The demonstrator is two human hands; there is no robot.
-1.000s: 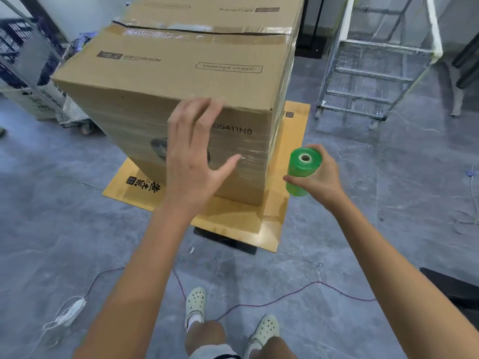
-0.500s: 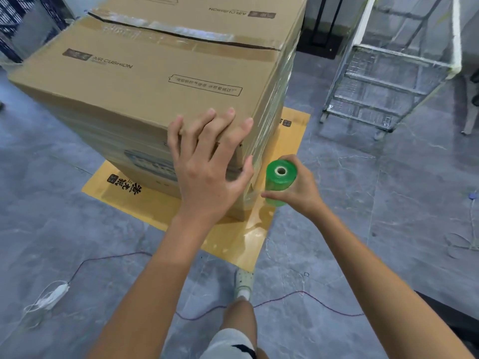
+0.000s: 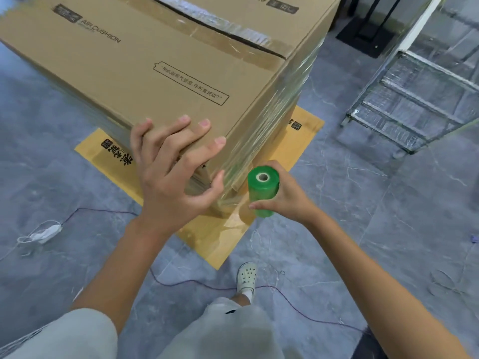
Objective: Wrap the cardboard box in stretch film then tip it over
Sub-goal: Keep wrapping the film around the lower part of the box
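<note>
Cardboard box (image 3: 160,73) stands upright on a flat yellow cardboard sheet (image 3: 303,141) on the grey floor, filling the far left of the scene, its side faces covered in clear stretch film (image 3: 285,104). Left hand (image 3: 173,172) rests on the box's near corner, grip wide, fingers spread across the top edge and thumb against the filmed side. Right hand (image 3: 287,198), just right of that corner, has its grip closed round an upright green stretch film roll (image 3: 263,190).

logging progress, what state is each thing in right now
box: upright, top taped shut, sides film-wrapped
roll: upright, film running to box corner
left hand: fingers spread, pressing box corner
right hand: grips roll
sheet: flat under box
</note>
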